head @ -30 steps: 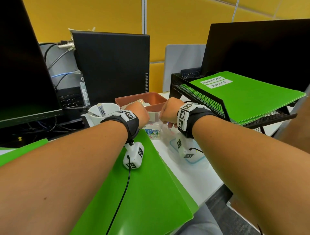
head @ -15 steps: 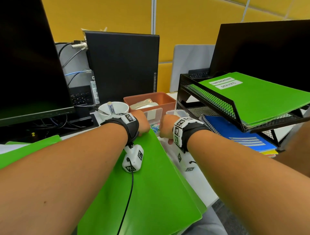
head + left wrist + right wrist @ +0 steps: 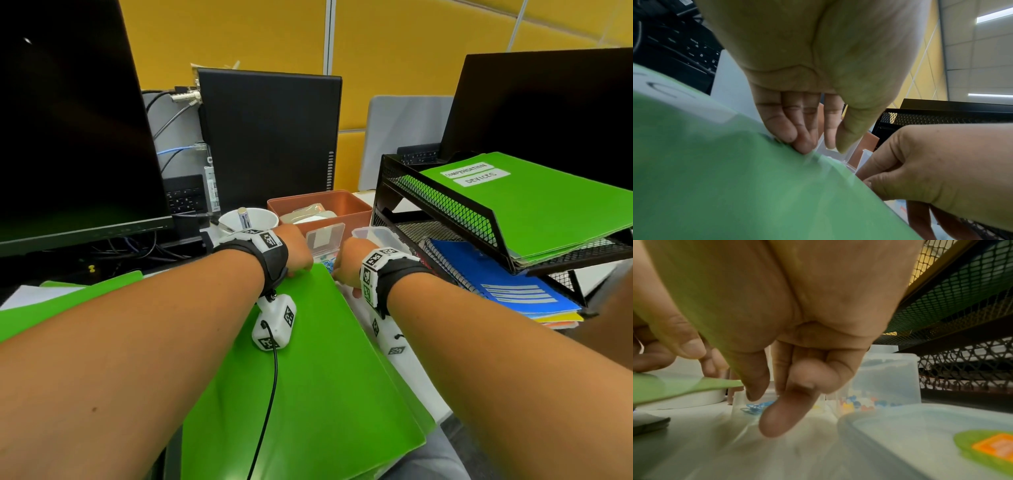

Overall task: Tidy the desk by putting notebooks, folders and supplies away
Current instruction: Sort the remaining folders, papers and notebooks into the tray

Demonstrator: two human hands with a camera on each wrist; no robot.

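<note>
Holding onto the far edge of the green folder (image 3: 308, 370) with both hands right now. My left hand (image 3: 294, 253) has its fingertips (image 3: 797, 139) pressed down on the far edge, thumb hanging just off it, fingers pretty much straight. My right hand (image 3: 349, 263) is at the far right corner of the same folder; from the left wrist view the thumb and curled fingers look like they're pinching that corner, though the right wrist view is blurry so the grip itself is hard to make out.

The folder lies flat on the tabletop (image 3: 411, 363) straight in front of me, its near end hanging over the edge toward my lap. Another green folder (image 3: 68, 308) sticks out from under my left forearm.

Just past my hands there's a small clear box (image 3: 885, 378) with coloured clips and pins inside, a clear lid (image 3: 920, 434) lying flat next to it, and a brown tray (image 3: 342, 209) behind. A white cup (image 3: 250, 219) with a marker in it sits left of the tray.

On my right is the black mesh rack (image 3: 445, 205): a labelled green folder (image 3: 534, 212) on the top tier, a blue spiral notebook (image 3: 496, 274) on the tier below.
</note>
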